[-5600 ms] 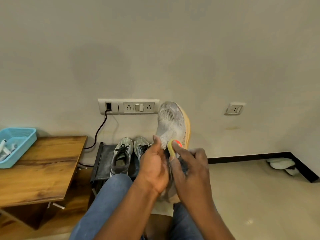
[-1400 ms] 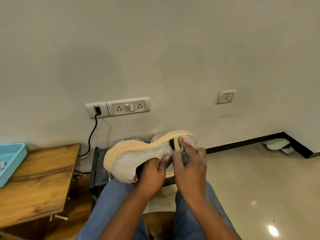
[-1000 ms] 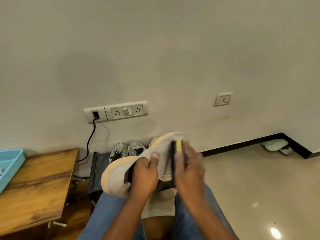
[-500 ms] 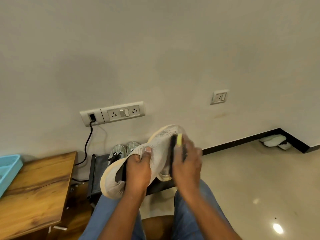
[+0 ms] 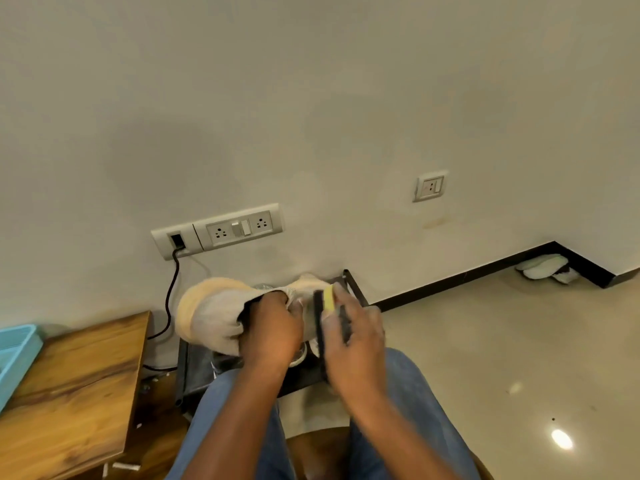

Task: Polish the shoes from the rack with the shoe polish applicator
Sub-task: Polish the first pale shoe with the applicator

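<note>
A light grey mesh shoe (image 5: 216, 315) with a pale orange sole lies sideways in the air above my knees. My left hand (image 5: 273, 332) grips it at the opening, fingers curled over the collar. My right hand (image 5: 355, 336) holds the shoe polish applicator (image 5: 327, 306), a black block with a yellow top, pressed against the shoe's right end. Below and behind the hands stands the black shoe rack (image 5: 194, 372) against the wall. Whatever sits on the rack is mostly hidden by the held shoe and my hands.
A wooden table (image 5: 69, 379) with a light blue basket (image 5: 15, 355) on it stands at the left. A black cable (image 5: 171, 292) runs from the wall socket down behind the rack. A white shoe (image 5: 543, 266) lies in the far right corner of the glossy floor.
The shoe has swung from tilted to nearly level, its sole turned up and left. My right hand with the applicator has slid down along the shoe's right end. My view has shifted left.
</note>
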